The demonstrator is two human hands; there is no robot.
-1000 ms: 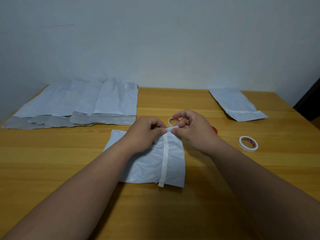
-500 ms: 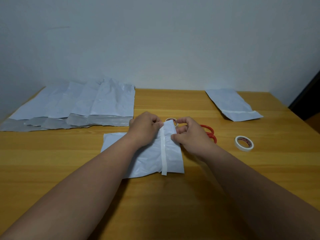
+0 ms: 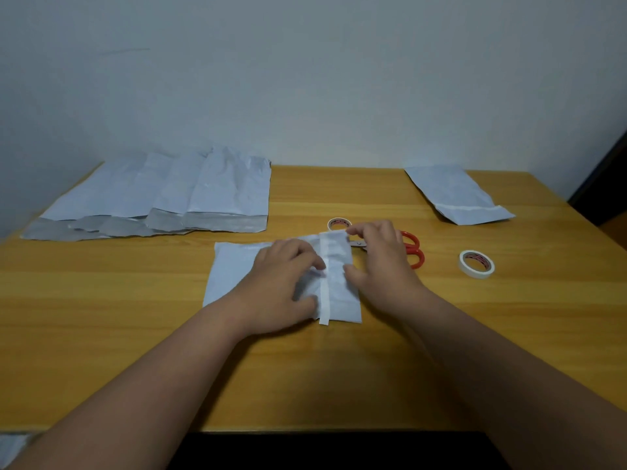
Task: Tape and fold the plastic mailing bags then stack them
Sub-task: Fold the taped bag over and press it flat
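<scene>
A folded white mailing bag (image 3: 230, 269) lies flat in the middle of the wooden table (image 3: 101, 317). A strip of white tape (image 3: 325, 293) runs down its right part and overhangs the near edge. My left hand (image 3: 285, 283) rests flat on the bag just left of the strip, fingers spread and touching it. My right hand (image 3: 380, 262) presses the bag's right edge, thumb on the plastic and fingers at the far corner. Several unfolded bags (image 3: 163, 198) lie fanned at the back left. One taped bag (image 3: 454, 195) lies at the back right.
Red-handled scissors (image 3: 412, 251) lie right of the bag, partly under my right hand. A white tape roll (image 3: 476, 264) sits further right. A second roll (image 3: 339, 223) lies just behind the bag. The table's near edge (image 3: 322, 429) is in view.
Both hands held the tape's far end pinched above the bag. They have lowered it onto the plastic and now lie flat, pressing on either side of the strip.
</scene>
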